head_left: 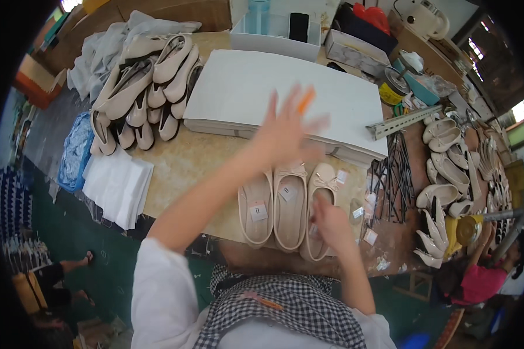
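Three beige ballet flats stand side by side on the worktable: a left flat [255, 212], a middle flat [290, 203] and a right flat [322, 177]. Small bows show on the middle and right ones. White tags lie inside the left and middle flats. My right hand [333, 225] is closed over the outer side of the right flat, its fingertips reaching inside. Blurred by motion, my left hand [288, 128] is above the front edge of a white box lid [285, 75], fingers spread. Something orange, apparently a wrap, is on one finger.
Beige shoes [148, 87] are heaped at the far left, beside a blue basket [75, 151] and white sheets [119, 186]. On the right lie black rods [393, 177], a metal angle bar [404, 122] and more shoes [448, 163]. A person in pink [480, 282] sits at the right.
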Motion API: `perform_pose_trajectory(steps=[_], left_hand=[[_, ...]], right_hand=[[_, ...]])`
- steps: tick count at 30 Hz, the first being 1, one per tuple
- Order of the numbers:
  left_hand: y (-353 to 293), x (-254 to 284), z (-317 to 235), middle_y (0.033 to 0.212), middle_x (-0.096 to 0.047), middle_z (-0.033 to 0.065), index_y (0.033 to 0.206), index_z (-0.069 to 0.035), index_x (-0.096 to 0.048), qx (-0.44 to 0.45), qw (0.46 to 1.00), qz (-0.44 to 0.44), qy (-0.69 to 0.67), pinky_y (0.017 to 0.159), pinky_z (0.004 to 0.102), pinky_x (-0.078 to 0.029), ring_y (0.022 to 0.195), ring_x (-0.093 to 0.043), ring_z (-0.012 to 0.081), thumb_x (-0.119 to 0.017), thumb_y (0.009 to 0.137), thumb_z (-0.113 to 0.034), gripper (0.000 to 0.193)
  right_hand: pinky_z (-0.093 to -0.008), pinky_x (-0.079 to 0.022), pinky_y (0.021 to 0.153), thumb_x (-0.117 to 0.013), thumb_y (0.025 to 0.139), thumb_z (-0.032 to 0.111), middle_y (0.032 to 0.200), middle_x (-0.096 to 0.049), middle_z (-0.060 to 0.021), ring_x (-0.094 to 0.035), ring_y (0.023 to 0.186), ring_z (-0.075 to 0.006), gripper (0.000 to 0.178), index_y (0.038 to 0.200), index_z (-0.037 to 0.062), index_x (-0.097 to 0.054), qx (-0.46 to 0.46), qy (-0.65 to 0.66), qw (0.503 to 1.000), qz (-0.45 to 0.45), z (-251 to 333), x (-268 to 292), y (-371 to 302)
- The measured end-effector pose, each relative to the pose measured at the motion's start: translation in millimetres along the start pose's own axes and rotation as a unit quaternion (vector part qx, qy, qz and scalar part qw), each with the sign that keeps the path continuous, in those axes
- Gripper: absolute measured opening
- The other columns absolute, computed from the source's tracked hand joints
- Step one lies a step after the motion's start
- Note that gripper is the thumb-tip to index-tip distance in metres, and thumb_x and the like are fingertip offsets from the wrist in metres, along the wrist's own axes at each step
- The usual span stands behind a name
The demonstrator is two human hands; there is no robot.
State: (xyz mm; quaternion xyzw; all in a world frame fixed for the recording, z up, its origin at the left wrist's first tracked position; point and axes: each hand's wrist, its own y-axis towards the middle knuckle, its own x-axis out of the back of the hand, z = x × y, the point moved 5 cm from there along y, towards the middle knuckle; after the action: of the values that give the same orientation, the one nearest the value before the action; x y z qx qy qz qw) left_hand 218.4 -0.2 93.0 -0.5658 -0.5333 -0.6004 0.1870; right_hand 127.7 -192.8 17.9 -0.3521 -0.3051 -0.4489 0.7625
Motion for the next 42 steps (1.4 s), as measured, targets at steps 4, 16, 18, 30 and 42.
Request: perform_pose_trajectory(steps=[4,16,18,30,42], left_hand=[[31,-45,99,0.144,-0.032,0.0221,0.135,-0.024,-0.048,0.221,0.972,0.050,0.061,0.107,0.0629,-0.018,0.139,-0.019,0.0388,-0.050,0.089,-0.048,0.052],[-79,36,-128,0.115,-0.062,0.0129,0.103,-0.007,-0.062,-0.046,0.948,0.015,-0.316,0.088,0.0374,-0.048,0.104,-0.060,0.0272,-0.062,0.079,-0.015,0.025],[-90,41,-124,0.110,-0.065,0.0117,0.098,-0.009,-0.066,-0.057,0.925,-0.074,-0.369,0.085,0.0344,-0.049,0.098,-0.063,0.0266,-0.062,0.079,-0.010,0.020],[-97,-53,-116,0.114,-0.062,0.0132,0.118,-0.002,-0.058,0.098,0.941,0.228,-0.229,0.104,0.0397,-0.035,0.118,-0.051,0.0294,-0.046,0.094,-0.025,0.035],[-142,-70,-183,0.110,-0.058,0.0250,0.107,0.012,-0.060,-0.021,0.969,0.225,-0.099,0.100,0.0384,-0.033,0.108,-0.052,0.0321,-0.063,0.080,-0.043,0.061]], right_hand=[[-0.0302,-0.049,0.053,-0.048,0.095,0.011,0.067,-0.065,-0.0087,-0.061,0.054,-0.0153,0.038,0.132,0.0022,-0.051,0.012,0.122,0.988,-0.099,-15,59,-50],[-0.0308,-0.052,0.089,-0.054,0.091,0.008,0.121,-0.059,-0.0099,-0.060,0.107,-0.0183,0.044,0.134,0.0025,-0.046,0.004,0.786,0.613,0.074,3,6,-67],[-0.0315,-0.049,0.092,-0.055,0.090,0.007,0.125,-0.056,-0.0109,-0.057,0.111,-0.0194,0.045,0.134,0.0018,-0.045,0.015,0.771,0.623,0.127,7,-7,-63],[-0.0355,-0.037,0.104,-0.074,0.062,0.002,0.137,-0.046,-0.0152,-0.043,0.128,-0.0296,0.072,0.130,0.0003,-0.051,-0.094,0.530,0.839,-0.074,-53,36,-20],[-0.0333,-0.049,0.073,-0.074,0.071,0.013,0.100,-0.052,-0.0147,-0.057,0.088,-0.0282,0.054,0.122,0.0053,-0.060,0.183,0.063,0.979,-0.067,-6,13,16]])
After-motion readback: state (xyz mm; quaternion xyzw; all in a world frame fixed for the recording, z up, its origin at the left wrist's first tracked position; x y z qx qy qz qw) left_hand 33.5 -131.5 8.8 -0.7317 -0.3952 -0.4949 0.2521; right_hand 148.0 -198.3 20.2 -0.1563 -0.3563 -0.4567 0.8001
